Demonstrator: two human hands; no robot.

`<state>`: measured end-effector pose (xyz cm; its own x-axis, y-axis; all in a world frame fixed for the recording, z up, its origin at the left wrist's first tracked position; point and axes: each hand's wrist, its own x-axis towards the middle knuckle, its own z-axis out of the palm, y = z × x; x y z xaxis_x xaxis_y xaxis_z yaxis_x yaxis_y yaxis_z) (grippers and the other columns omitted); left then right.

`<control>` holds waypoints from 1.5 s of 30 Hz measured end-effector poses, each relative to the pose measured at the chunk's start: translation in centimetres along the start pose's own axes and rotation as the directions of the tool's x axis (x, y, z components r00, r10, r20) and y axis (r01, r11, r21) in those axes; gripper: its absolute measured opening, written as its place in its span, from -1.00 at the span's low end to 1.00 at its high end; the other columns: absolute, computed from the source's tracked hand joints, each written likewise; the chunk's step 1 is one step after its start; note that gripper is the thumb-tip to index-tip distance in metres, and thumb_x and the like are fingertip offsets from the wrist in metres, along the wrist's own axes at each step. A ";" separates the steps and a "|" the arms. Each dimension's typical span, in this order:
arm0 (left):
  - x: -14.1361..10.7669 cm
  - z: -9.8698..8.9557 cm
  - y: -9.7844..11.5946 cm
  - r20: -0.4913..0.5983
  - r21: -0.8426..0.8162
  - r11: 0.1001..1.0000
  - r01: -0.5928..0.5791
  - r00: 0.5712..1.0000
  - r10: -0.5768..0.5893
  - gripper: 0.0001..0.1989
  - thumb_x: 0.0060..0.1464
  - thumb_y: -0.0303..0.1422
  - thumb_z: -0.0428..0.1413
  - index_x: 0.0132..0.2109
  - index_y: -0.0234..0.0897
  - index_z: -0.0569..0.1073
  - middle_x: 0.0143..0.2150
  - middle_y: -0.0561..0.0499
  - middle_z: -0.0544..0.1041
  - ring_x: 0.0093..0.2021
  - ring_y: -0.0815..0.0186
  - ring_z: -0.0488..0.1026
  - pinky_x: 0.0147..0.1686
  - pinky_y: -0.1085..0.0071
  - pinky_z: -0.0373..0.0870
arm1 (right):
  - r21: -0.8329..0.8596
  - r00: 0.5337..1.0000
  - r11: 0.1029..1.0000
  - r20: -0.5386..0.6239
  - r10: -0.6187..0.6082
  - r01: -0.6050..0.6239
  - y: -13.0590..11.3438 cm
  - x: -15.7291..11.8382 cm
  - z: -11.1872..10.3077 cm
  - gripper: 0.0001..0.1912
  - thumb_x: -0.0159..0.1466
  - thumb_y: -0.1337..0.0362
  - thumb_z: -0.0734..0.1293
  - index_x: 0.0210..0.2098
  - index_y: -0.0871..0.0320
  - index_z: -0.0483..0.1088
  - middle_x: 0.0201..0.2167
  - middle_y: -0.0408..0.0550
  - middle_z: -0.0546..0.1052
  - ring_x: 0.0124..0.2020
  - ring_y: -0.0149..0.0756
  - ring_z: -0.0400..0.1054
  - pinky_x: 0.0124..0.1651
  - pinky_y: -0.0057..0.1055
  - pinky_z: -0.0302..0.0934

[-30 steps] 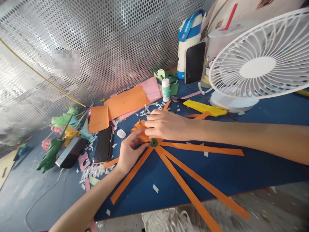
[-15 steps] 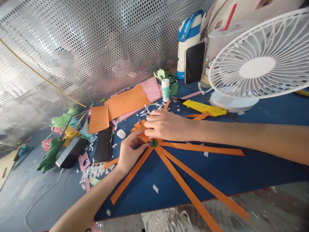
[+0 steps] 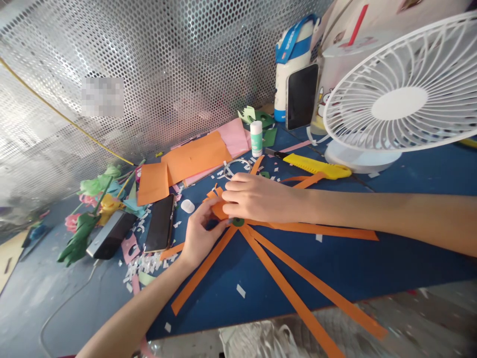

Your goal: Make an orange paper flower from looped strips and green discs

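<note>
Several orange paper strips (image 3: pixel 294 293) fan out across the blue table from a small green disc (image 3: pixel 238 222). At the disc's far left side, a bunched orange paper piece (image 3: pixel 220 209) sits between my hands. My left hand (image 3: pixel 203 229) pinches it near the disc, thumb and fingers closed round its edge. From the right my right hand (image 3: pixel 255 197) reaches over it, fingers curled down onto the same orange paper and partly covering the disc. Its fingertips are partly hidden. A white round cap (image 3: pixel 187 206) lies left of my hands.
Behind my hands are a glue stick (image 3: pixel 256 139), a yellow utility knife (image 3: pixel 316 166) and orange paper sheets (image 3: pixel 196 156). A black phone (image 3: pixel 159 223), paper flowers (image 3: pixel 87 228) and scraps lie left. A white fan (image 3: pixel 400 104) and a bottle (image 3: pixel 292 74) stand at the back right.
My right hand has shifted slightly downward and now covers more of the green disc and the bunched orange paper. My left hand stays almost in place.
</note>
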<state>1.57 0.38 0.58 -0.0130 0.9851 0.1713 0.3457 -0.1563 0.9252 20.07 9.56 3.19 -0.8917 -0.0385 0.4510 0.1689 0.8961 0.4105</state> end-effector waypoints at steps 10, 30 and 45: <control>0.1 -0.3 0.0 0.004 -0.090 0.993 -0.078 0.997 0.078 -0.53 0.10 -0.38 0.22 0.16 -0.25 0.36 0.15 -0.16 0.48 0.09 0.14 0.49 0.03 0.30 0.48 | 0.300 0.973 0.930 -0.022 0.231 -0.214 1.6 0.1 -0.3 -0.83 0.41 0.27 0.21 -0.13 0.20 0.40 -0.14 0.04 0.49 -0.05 -0.15 0.26 0.03 -0.23 0.04; 0.0 -0.5 0.1 -0.048 0.028 0.996 -0.089 0.995 0.090 -0.86 0.17 -0.36 0.15 -0.18 -0.27 0.59 -0.20 -0.05 0.64 -0.20 0.24 0.58 -0.15 0.40 0.52 | 0.216 0.922 0.925 0.304 0.241 -0.313 7.1 -3.3 1.5 -0.85 0.22 0.47 0.26 -0.40 0.16 0.43 -0.21 0.04 0.45 -0.11 -0.17 0.29 -0.11 -0.23 0.17; 0.0 -0.5 0.1 -0.034 -0.002 0.999 -0.046 0.998 0.046 -0.81 0.11 -0.33 0.21 -0.14 -0.29 0.63 -0.15 -0.07 0.68 -0.27 0.24 0.62 -0.24 0.39 0.58 | 0.817 0.824 0.260 0.385 0.417 -0.514 6.0 -1.2 -1.2 -0.75 0.34 0.14 0.24 -0.29 0.19 0.42 -0.44 -0.08 0.56 -0.46 -0.40 0.39 -0.30 -0.37 0.27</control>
<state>1.16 0.29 0.86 -0.0287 0.9740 0.2246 0.3439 -0.2014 0.9172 22.70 14.42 6.07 -0.8255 0.5120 0.2375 0.1588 0.6146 -0.7727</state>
